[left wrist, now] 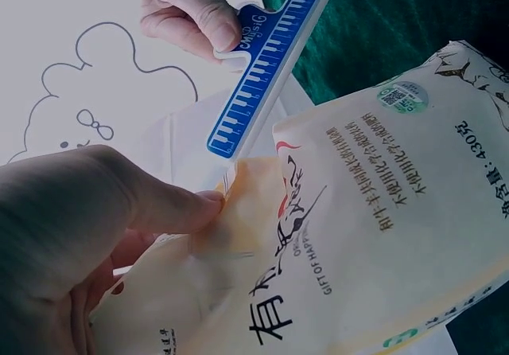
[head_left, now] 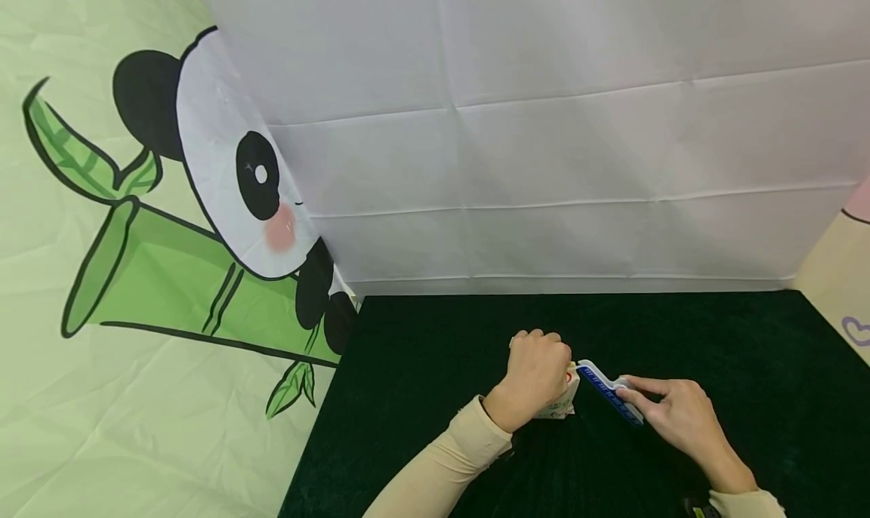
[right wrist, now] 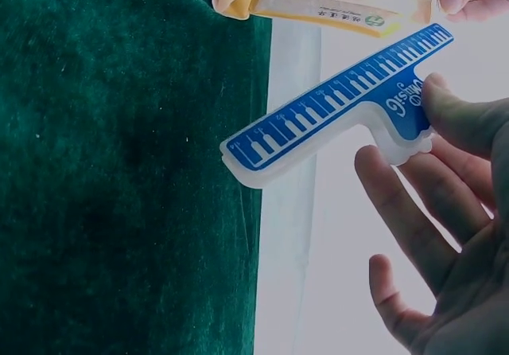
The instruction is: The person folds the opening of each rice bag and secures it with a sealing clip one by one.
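My left hand (head_left: 537, 378) pinches the folded top of a cream printed packet (left wrist: 382, 188) between thumb and fingers. The packet, lettered in Chinese characters, is mostly hidden behind that hand in the head view. Between thumb and fingertips, my right hand (head_left: 686, 420) holds a long-jawed clip (right wrist: 342, 92) by its handle. The clip is blue and white, with a piano-key pattern and the word "Music" on it. One end of the clip comes close to the packet's pinched top in the left wrist view.
A dark green cloth (head_left: 421, 367) covers the table. White sheeting (head_left: 544, 155) hangs behind its far edge, and a green panda-print sheet (head_left: 170, 397) hangs along the left. Another printed sheet (head_left: 832, 276) borders the right side.
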`<move>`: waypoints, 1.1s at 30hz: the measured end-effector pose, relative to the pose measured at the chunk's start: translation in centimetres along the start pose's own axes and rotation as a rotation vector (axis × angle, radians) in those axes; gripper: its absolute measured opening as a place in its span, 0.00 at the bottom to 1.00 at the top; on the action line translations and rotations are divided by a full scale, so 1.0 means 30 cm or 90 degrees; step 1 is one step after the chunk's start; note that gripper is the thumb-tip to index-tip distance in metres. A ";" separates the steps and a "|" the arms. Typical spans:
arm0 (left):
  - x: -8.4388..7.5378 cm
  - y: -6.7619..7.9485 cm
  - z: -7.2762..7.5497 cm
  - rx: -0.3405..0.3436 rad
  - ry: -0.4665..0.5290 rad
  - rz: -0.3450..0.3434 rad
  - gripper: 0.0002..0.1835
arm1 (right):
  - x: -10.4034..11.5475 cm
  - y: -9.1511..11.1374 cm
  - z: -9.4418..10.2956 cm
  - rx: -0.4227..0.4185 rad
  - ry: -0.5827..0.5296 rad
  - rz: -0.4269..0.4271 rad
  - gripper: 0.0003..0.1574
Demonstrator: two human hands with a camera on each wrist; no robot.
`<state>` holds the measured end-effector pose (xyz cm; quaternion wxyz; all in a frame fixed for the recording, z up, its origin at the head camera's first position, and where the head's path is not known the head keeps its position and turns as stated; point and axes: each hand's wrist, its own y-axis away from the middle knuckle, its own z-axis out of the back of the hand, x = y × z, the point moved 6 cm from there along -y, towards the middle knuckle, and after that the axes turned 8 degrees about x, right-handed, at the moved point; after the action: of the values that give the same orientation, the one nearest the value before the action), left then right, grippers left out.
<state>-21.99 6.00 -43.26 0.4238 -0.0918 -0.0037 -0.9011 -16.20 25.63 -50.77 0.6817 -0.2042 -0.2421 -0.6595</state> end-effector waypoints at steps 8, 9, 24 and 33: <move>-0.001 -0.001 0.001 -0.009 -0.009 -0.002 0.09 | 0.006 -0.003 -0.004 0.005 -0.002 0.001 0.27; -0.001 -0.001 0.002 -0.010 -0.010 -0.001 0.09 | 0.008 -0.003 -0.005 0.004 -0.001 0.003 0.27; -0.006 -0.006 -0.002 -0.016 -0.021 0.000 0.08 | 0.016 -0.009 -0.020 0.004 -0.016 0.006 0.25; -0.007 -0.014 -0.005 -0.026 -0.019 -0.002 0.08 | 0.013 -0.018 -0.030 -0.024 -0.026 0.029 0.23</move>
<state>-22.21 6.42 -43.42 0.4201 -0.1140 0.0084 -0.9003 -16.68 24.75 -51.28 0.6874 -0.2357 -0.2389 -0.6441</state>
